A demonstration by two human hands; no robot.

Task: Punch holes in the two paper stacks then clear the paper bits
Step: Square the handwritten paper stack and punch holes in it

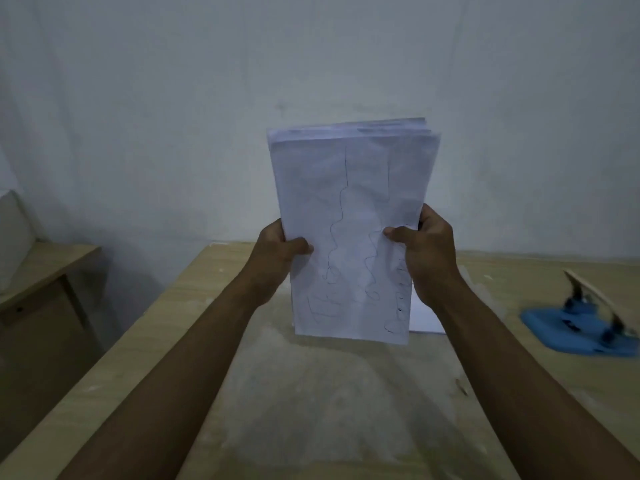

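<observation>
The left hand [282,249] is closed on the left edge of a paper stack [353,233], thumb across the front sheet, and the right hand [427,247] is clamped on the right edge in the same way, so the stack is held upright at 12 o'clock, above the surface [311,393]. The top edges of the sheets are seen fanned and uneven, and pen scribbles are carried on the front page. A corner of further white paper [424,318], probably the second stack, is glimpsed lying flat behind the lower right of the held sheets. The blue hole punch [585,327] is set well apart at 3 o'clock, blurred, its handle raised. No holes can be made out, so punching is judged not yet done. If the sheets are not squared first, holes would be misaligned; with a light grip, loose pages could slip out.
</observation>
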